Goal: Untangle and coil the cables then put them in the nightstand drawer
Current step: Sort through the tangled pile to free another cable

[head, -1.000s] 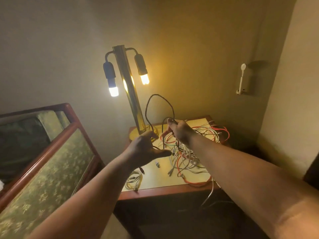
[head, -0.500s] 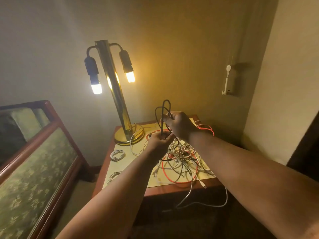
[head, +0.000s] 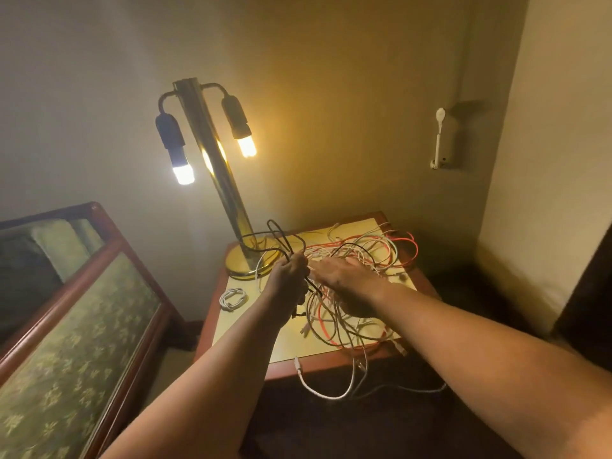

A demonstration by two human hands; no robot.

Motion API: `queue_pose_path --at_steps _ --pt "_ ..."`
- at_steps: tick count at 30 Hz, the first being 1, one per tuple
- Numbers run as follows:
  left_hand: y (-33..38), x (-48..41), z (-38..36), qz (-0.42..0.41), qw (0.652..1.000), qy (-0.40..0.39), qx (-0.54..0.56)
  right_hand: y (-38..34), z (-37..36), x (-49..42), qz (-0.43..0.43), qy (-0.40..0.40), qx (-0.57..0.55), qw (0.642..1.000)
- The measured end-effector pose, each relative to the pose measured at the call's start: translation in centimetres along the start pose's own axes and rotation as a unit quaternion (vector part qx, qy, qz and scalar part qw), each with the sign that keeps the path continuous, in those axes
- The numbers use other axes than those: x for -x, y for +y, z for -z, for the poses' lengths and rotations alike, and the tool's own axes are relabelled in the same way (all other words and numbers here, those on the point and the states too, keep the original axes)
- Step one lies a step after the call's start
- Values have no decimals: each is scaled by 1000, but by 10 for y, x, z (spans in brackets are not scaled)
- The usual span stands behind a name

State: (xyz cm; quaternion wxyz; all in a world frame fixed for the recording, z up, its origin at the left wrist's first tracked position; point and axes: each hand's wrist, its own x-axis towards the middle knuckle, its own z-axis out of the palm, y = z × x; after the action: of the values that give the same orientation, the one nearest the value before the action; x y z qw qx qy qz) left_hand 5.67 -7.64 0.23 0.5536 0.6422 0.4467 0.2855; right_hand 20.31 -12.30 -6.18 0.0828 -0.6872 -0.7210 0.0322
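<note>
Atop nightstand (head: 240, 327), tangled cables (head: 364, 250).

The counter (head: 223, 321) has a pale cream-yellow top edged in reddish-brown wood. The cable tangle (head: 371, 250) mixes white, grey and bright red-orange strands, with one black cable (head: 281, 235). The coiled cable (head: 232, 299) is white. The lamp (head: 218, 180) is shiny brass with black sockets, one bulb glowing cold white and the other warm yellow. The bed frame (head: 82, 281) is reddish wood around green fabric with a pale floral pattern.
</note>
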Motion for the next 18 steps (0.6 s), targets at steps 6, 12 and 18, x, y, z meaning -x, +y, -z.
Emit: queue_pose_path --at_steps 6,12,18 --pt "4 4 25 -19 999 18 35 9 17 -12 -70 8 -40 997" --pt "10 17 64 -65 996 44 47 45 17 -26 -271 -46 -60 960" --pt "16 40 80 -72 997 24 29 54 3 -39 -353 -38 -61 933"
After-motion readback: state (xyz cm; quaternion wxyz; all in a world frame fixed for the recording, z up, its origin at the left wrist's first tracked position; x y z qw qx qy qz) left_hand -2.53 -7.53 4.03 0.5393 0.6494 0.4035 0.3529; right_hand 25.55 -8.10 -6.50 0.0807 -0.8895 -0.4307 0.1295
